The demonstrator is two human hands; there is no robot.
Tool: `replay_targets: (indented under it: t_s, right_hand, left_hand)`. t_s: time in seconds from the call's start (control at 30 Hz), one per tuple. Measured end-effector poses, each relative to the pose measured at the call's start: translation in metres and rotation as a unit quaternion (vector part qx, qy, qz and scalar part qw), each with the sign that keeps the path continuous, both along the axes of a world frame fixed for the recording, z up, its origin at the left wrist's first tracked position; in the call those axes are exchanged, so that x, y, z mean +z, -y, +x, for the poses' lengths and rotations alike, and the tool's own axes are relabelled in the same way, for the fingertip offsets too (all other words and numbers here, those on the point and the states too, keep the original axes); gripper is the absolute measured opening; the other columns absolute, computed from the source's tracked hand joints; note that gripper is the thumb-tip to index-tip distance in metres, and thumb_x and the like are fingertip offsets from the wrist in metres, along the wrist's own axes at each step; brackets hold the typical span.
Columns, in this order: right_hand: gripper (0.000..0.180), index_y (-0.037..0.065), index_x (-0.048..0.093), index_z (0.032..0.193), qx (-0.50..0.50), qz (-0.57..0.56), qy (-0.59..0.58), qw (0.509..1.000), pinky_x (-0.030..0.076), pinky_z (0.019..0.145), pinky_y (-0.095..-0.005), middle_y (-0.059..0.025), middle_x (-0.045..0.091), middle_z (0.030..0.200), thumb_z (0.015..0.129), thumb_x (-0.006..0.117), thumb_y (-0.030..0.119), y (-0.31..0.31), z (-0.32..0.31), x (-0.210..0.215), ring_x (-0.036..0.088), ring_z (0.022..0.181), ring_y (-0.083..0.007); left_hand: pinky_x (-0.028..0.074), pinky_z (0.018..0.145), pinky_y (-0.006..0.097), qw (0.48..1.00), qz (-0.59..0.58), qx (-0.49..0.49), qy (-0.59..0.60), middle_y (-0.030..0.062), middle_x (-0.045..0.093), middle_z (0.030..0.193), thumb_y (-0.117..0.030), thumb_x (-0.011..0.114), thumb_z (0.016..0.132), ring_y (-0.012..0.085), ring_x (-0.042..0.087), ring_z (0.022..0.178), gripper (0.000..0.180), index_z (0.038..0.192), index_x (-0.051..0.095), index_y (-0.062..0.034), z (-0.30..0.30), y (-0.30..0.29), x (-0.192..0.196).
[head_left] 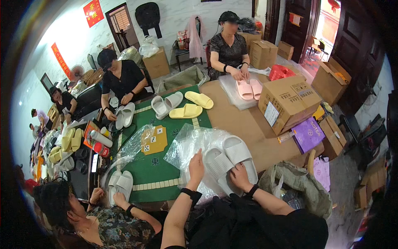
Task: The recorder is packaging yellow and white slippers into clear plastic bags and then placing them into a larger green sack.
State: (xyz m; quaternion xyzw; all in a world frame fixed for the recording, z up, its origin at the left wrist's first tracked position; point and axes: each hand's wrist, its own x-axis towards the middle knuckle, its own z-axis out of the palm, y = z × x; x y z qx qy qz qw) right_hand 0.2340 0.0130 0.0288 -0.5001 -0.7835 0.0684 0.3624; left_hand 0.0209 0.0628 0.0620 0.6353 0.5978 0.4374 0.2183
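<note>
A pair of light grey slippers (pixel 237 151) with ribbed straps lies side by side in front of me, on or partly inside clear plastic bags (pixel 186 145). My right hand (pixel 241 177) is at the right slipper, its fingers curled over the inner edge below the strap. My left hand (pixel 196 167) stands beside the left slipper, over the plastic, fingers stretched out and pointing away from me. Whether its thumb touches the plastic is hard to make out. Both wrists wear black bands.
Yellow slippers (pixel 185 111) and another grey pair (pixel 166 104) lie farther back on the green mat (pixel 143 168). Co-workers handle slippers at left and across. A cardboard box (pixel 289 103) and purple bag (pixel 308 135) stand right; a woven sack (pixel 296 186) hangs beside me.
</note>
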Motion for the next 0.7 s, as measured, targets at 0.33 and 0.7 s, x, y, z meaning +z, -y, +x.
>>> replay_targets:
  t_s: [0.33, 0.7]
  right_hand:
    - [0.014, -0.002, 0.053, 0.075, 0.082, -0.039, -0.066, 0.994, 0.040, 0.071, -0.0426, -0.0190, 0.049, 0.084, 0.071, 0.054, 0.011, 0.002, 0.025, 0.002, 0.047, 0.080, -0.0362]
    - [0.018, 0.003, 0.052, 0.066, 0.077, 0.013, -0.030, 0.996, 0.042, 0.069, -0.0396, -0.0137, 0.047, 0.073, 0.073, 0.054, 0.020, 0.004, -0.006, -0.024, 0.049, 0.072, -0.0312]
  left_hand:
    - [0.039, 0.088, 0.038, 0.995, -0.010, -0.082, -0.053, 0.0220, 0.055, 0.106, -0.014, 0.039, 0.089, 0.0350, 0.051, 0.100, 0.030, 0.110, 0.052, 0.0034, 0.010, -0.015, 0.013]
    - [0.023, 0.093, 0.060, 0.918, 0.071, -0.187, -0.344, 0.0129, 0.047, 0.120, -0.015, 0.047, 0.081, 0.0350, 0.041, 0.112, 0.040, 0.121, 0.047, -0.0167, 0.025, 0.028, -0.030]
